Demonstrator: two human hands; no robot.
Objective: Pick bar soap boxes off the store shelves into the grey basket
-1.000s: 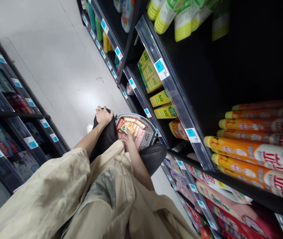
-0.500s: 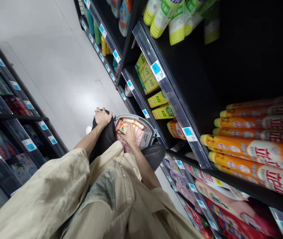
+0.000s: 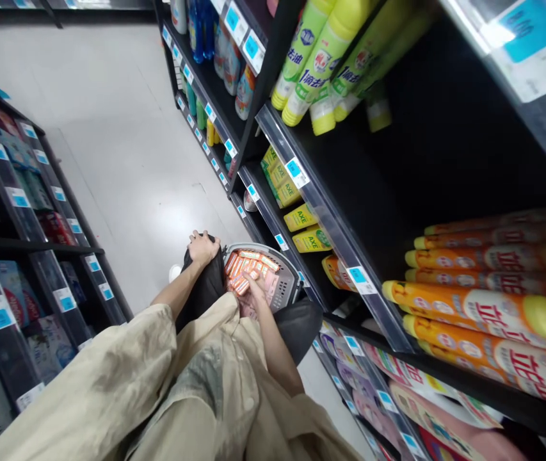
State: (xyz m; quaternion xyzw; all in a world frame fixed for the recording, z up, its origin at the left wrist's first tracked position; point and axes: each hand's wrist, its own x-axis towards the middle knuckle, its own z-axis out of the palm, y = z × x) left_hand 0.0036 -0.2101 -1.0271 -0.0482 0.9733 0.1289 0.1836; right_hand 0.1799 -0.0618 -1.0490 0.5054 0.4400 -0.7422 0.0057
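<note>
My left hand rests on my dark-trousered left knee, its fingers spread and curled over the top, holding nothing. Beside the knee stands a grey plastic basket with a slotted wall. Inside it lie several small orange-and-white packs, over pinkish packs lower down. My right hand reaches into the basket, closed on one small orange-and-white pack; part of its grip is hidden.
On the right, close to the basket, shelves hold yellow AXE packs, orange bottles and yellow-green bottles. Another shelf unit runs along the left. Grey floor lies between them.
The view has tilted, so the basket and hands sit lower in the picture. My right hand's fingers have drawn together on a pack. The left hand stays on the knee.
</note>
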